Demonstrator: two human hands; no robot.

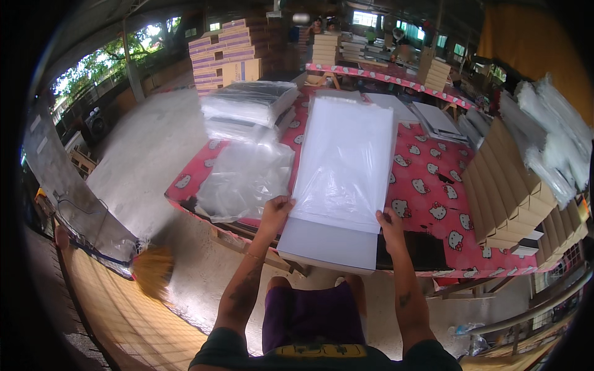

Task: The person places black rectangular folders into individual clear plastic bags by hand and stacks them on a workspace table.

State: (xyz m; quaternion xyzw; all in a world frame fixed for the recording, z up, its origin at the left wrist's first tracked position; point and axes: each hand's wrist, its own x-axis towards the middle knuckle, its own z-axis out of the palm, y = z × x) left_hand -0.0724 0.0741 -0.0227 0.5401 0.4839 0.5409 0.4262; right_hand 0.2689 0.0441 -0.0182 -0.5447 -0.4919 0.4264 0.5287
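Pink table (417,210): two hands (277,213) (391,229) gripping one plastic sleeve (345,154).

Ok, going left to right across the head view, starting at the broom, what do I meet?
Broom, loose clear plastic, left hand, partly sleeved white panel, right hand, stacked brown cardboard.

Far off, the workers (371,36) are too small and dim for me to make out their hands. My clear plastic sleeve (343,157) and white panel (328,244) hide the pink tablecloth (413,170) beneath. The near edge crops my dark green shirt (260,360); at far right, dark rim swallows the orange curtain (535,49).
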